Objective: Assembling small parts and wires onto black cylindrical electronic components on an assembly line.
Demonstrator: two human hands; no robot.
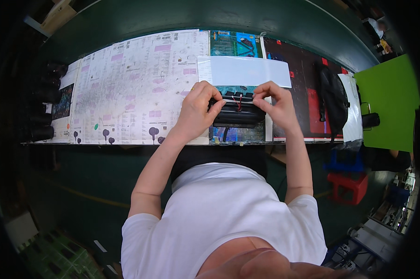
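A long black casing (238,115) lies on the table in front of me, parallel to its near edge. Short red and dark wires (239,105) with small white plugs come up from its middle. Along its far side runs a thin pale strip (242,100), stretched between my fingertips. My left hand (198,109) pinches the strip's left end, thumb against forefinger. At the other end my right hand (276,104) is pinched in the same way. Several small black pieces (242,94) show just beyond the strip; what they belong to is unclear.
Behind the casing lies a white translucent sheet (249,71). Printed white sheets (135,88) cover the table's left side, with dark cylindrical items (44,107) at the far left. To the right are a black bag-like item (333,100), a green panel (389,104) and a red stool (348,186).
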